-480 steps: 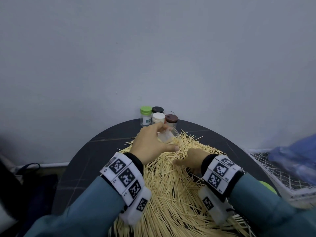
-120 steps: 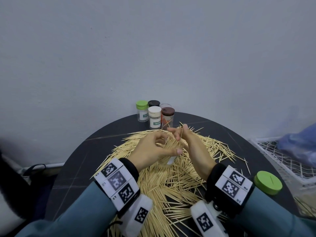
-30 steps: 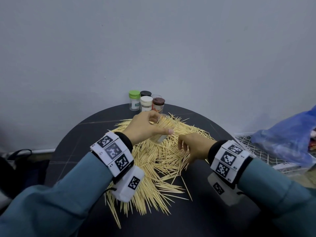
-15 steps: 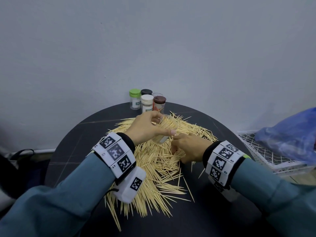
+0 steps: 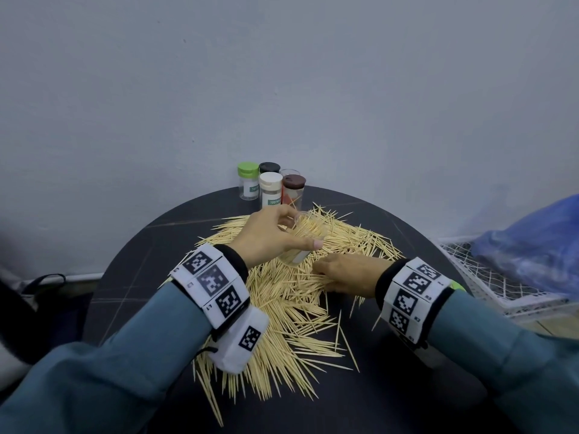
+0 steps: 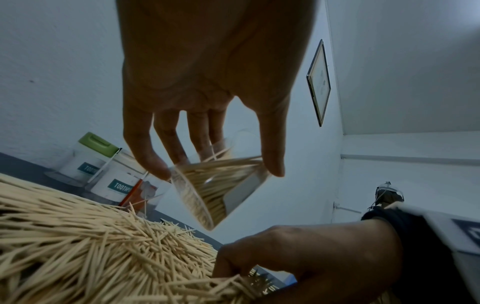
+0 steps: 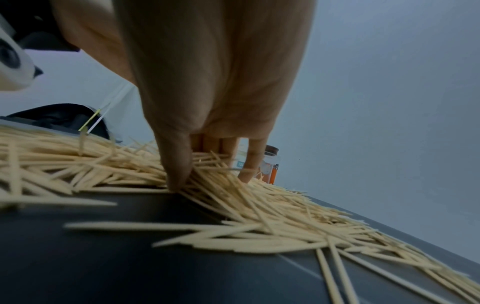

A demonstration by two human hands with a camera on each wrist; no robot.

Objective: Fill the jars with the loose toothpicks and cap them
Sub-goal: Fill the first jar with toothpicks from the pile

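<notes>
My left hand (image 5: 282, 234) holds a clear jar (image 5: 301, 245) tilted over the pile, thumb on one side and fingers on the other. The left wrist view shows the jar (image 6: 215, 186) partly filled with toothpicks, its mouth pointing away from me. Just in front of it, my right hand (image 5: 333, 272) is down on the loose toothpicks (image 5: 291, 311). In the right wrist view its thumb and fingers (image 7: 176, 170) pinch a bunch of toothpicks (image 7: 259, 205). The pile covers the middle of the round black table (image 5: 131, 277).
Several capped jars stand at the table's far edge: green lid (image 5: 247, 180), black lid (image 5: 269, 167), white lid (image 5: 270, 190), brown lid (image 5: 293, 191). A loose green lid (image 5: 456, 286) peeks out behind my right wrist. A white wire basket (image 5: 488, 277) with a blue bag (image 5: 532, 245) sits off the right side.
Four seconds ago my right hand was up at the jar mouth; it has since dropped onto the pile and closed on a bunch. My left hand still holds the jar tilted.
</notes>
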